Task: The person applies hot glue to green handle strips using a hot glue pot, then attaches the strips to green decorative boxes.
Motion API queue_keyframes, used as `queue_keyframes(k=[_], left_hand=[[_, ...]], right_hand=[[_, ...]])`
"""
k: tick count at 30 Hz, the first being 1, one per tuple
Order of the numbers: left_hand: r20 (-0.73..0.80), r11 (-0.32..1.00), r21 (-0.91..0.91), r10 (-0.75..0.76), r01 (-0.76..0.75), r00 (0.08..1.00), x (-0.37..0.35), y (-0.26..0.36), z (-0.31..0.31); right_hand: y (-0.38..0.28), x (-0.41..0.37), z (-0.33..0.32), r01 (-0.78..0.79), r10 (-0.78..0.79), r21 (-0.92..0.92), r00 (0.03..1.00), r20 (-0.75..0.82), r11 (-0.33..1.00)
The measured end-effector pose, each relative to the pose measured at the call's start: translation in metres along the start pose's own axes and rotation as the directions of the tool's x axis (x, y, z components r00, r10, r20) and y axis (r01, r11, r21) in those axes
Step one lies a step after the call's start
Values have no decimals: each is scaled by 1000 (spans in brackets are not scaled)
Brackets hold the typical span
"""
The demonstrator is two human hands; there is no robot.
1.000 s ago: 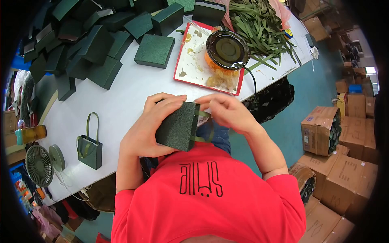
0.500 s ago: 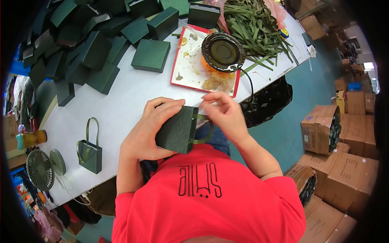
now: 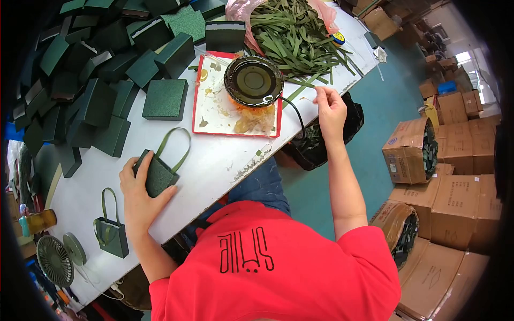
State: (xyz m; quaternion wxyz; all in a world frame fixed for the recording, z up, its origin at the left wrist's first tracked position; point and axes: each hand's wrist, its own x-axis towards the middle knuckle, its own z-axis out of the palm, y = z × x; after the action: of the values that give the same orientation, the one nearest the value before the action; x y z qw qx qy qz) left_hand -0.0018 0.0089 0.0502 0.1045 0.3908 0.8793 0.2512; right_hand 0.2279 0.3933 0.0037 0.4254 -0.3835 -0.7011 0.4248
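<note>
My left hand rests on the table, its fingers and thumb around a small dark green bag-shaped box. A green ribbon handle loops up from one side of this box. Out at the table's right edge, my right hand pinches the end of a green ribbon strip, which runs back to a heap of ribbon strips. Between my hands stands a round dark pan of liquid on a red-edged white tray. A second green bag with ribbon handles stands left of my left hand.
Many green boxes are piled at the back left; one lies flat beside the tray. A small fan stands at the left edge. A black cord hangs off the table. Cardboard cartons are stacked on the right.
My left hand has moved left and set the box down on the table. My right hand has left its handle and reached out to the ribbon heap. The view has shifted.
</note>
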Motion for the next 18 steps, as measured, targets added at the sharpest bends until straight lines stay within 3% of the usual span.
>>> queue_keyframes(k=[2,5,6,9,12,16,18], left_hand=[[-23,1000,-11,-4,4,1000,-3,-12,-3],[2,942,-279,-192,185,981,0,-24,-1],[-8,948,-197,-258,252,966,2,-17,-2],[-24,903,-296,-334,313,942,1,-23,1],[-53,836,-427,-404,345,913,1,-49,10],[-332,947,-321,-94,-19,939,0,-49,2],[-407,952,-255,53,-169,912,-2,-34,-10]], right_hand=[[6,10,3,85,-82,-95,996,35,992],[-1,18,11,138,-99,-306,985,141,942],[8,23,14,148,-106,-290,982,156,945],[16,29,21,271,-198,-426,958,209,863],[21,32,19,307,-189,-513,944,269,802],[20,33,13,373,-256,-576,926,277,728],[12,31,10,301,-232,-526,953,194,795]])
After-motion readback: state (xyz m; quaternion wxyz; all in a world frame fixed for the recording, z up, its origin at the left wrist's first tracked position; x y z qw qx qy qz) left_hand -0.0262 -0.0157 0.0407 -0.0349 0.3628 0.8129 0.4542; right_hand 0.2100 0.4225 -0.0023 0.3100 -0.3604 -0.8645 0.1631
